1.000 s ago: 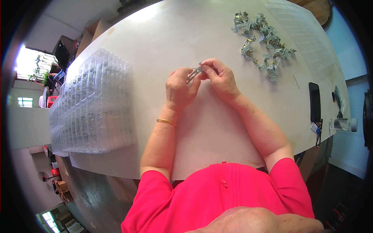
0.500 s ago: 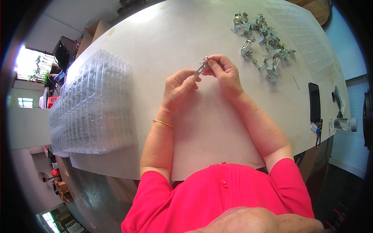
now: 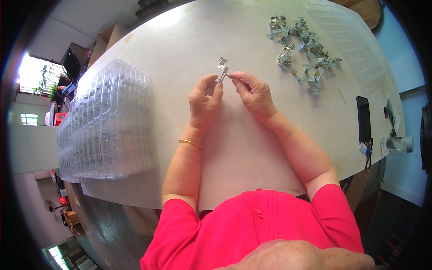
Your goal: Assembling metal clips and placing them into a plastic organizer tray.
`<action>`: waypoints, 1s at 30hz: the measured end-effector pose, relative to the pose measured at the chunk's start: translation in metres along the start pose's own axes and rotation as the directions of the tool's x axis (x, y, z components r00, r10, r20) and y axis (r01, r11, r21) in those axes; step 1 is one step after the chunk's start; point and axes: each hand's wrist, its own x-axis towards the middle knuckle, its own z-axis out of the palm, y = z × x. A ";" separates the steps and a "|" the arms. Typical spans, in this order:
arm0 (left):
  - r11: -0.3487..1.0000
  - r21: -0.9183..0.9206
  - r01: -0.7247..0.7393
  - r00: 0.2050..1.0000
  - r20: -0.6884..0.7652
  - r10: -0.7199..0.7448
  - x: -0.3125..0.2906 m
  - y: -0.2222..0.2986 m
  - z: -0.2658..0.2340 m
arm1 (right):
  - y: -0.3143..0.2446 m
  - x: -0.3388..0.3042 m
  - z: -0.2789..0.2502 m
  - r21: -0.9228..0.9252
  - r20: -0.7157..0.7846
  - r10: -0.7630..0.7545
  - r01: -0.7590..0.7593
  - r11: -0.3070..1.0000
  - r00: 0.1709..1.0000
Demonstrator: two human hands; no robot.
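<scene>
A slotted metal bracket (image 3: 223,72) stands tilted above the surface (image 3: 252,155), near twelve o'clock from the person. The left hand (image 3: 205,102), at seven o'clock of the bracket, holds its lower end between thumb and fingers; a bit of metal shows also inside this hand, but I cannot tell if it is the same piece. The right hand (image 3: 255,95), at four o'clock, is narrow, with thumb and index fingertip together just beside the bracket's right edge; whether they grip it, I cannot tell. A gold-coloured bracelet (image 3: 190,143) is around the left wrist.

Between two and three o'clock from the bracket lies a loose heap of metal brackets (image 3: 313,46). At eight o'clock there is a tall stack of clear plastic trays (image 3: 112,117). Toward four o'clock, well apart, lie a black phone (image 3: 363,119) and a clear bottle (image 3: 396,144).
</scene>
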 end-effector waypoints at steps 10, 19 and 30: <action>0.823 0.384 -0.418 0.897 0.028 0.442 0.000 -0.005 0.009 | 0.000 -0.003 -0.004 -0.093 0.052 -0.025 0.030 0.995 0.998; 0.858 0.384 -0.341 0.919 -0.056 0.390 0.000 -0.006 0.001 | -0.002 0.001 0.001 -0.116 0.075 0.070 -0.061 0.991 0.995; 0.910 -0.270 0.314 0.911 0.355 -0.209 -0.006 0.013 -0.004 | 0.015 0.008 -0.009 0.507 0.098 0.248 -0.263 0.821 0.964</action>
